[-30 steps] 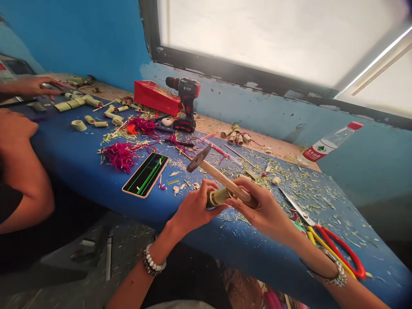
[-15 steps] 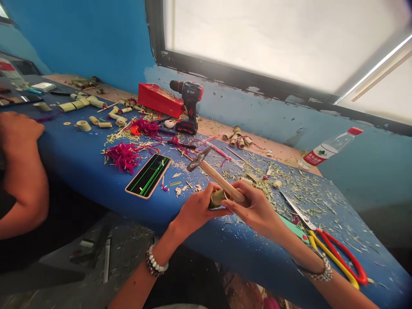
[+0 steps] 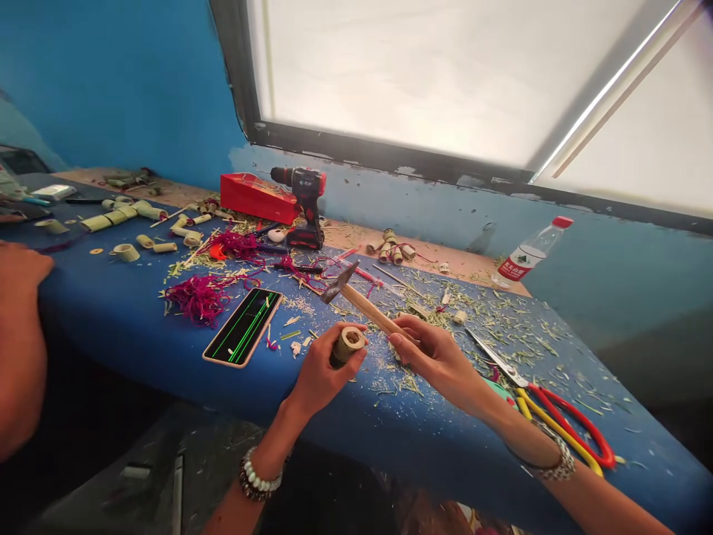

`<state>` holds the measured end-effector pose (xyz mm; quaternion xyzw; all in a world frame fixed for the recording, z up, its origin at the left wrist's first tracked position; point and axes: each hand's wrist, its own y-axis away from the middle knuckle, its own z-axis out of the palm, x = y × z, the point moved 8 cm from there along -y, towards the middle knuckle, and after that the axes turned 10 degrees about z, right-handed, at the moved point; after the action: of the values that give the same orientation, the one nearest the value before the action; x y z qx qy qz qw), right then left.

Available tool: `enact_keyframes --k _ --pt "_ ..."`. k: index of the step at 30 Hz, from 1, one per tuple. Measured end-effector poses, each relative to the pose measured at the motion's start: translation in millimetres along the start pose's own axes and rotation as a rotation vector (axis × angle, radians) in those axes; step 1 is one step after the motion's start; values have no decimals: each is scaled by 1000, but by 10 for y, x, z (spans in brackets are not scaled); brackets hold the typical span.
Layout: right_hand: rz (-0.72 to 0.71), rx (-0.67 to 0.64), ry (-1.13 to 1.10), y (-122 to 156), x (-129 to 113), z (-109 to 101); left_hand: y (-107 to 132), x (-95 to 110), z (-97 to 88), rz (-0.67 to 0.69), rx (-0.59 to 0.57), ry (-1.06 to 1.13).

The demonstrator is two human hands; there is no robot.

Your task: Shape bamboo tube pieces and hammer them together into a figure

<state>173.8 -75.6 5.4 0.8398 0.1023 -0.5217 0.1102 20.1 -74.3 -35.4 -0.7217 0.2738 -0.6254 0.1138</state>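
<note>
At the far left, a co-worker's bare forearm [image 3: 22, 327] rests at the edge of the blue-covered desk [image 3: 134, 327]. Beyond it runs a row of pale green bamboo segments [image 3: 111, 217], laid end to end, with a short, wide bamboo ring [image 3: 125, 253] loose nearby. Next come a tangled heap of magenta cord [image 3: 197, 299], a black-screened phone with a pale rim [image 3: 243, 327] and, behind them, a black-and-red cordless drill [image 3: 305, 204].

In the middle, the left hand [image 3: 321, 371] has its fingers wrapped around a thick, hollow bamboo tube [image 3: 350, 340], held up over the near desk edge, its open end upward. Behind, a cluster of small bamboo pieces [image 3: 396, 255] lies with magenta cord. The right hand's [image 3: 431, 353] fingers close on the wooden handle of a steel-headed hammer [image 3: 365, 305], whose head is clear of the tube.

The cluster looks already tied; the held tube is separate, apparently cut and hollowed, with no cord visible on it. Whether the hammering is finished, I cannot tell. Farther right lie long scissors with red and yellow handles [image 3: 515, 376].
</note>
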Motion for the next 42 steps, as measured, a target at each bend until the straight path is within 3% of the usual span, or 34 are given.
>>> enact_keyframes --k 5,9,11,15,19,23,27,32,42 --pt "-54 159 151 168 -70 -300 -76 -54 24 -31 37 66" --pt "-115 327 278 368 -127 -496 -139 -95 20 -40 47 -55" --pt "-130 364 379 437 -109 -509 -152 -97 13 -32 34 -131" --pt "-149 306 575 479 -72 -443 -154 -79 -3 -12 12 -218" --pt "-210 432 564 538 -176 -568 -164 -34 -24 42 28 -240" --pt "-246 325 642 527 -210 -490 -166 -35 -20 63 18 -270" --pt "-238 388 586 541 -192 -532 -154 -46 -14 64 -1 -279" --pt "-232 265 713 464 -143 -382 -128 -117 -7 -10 -35 -291" --pt "-170 270 706 455 -82 -430 -90 -202 -59 -105 12 -282"
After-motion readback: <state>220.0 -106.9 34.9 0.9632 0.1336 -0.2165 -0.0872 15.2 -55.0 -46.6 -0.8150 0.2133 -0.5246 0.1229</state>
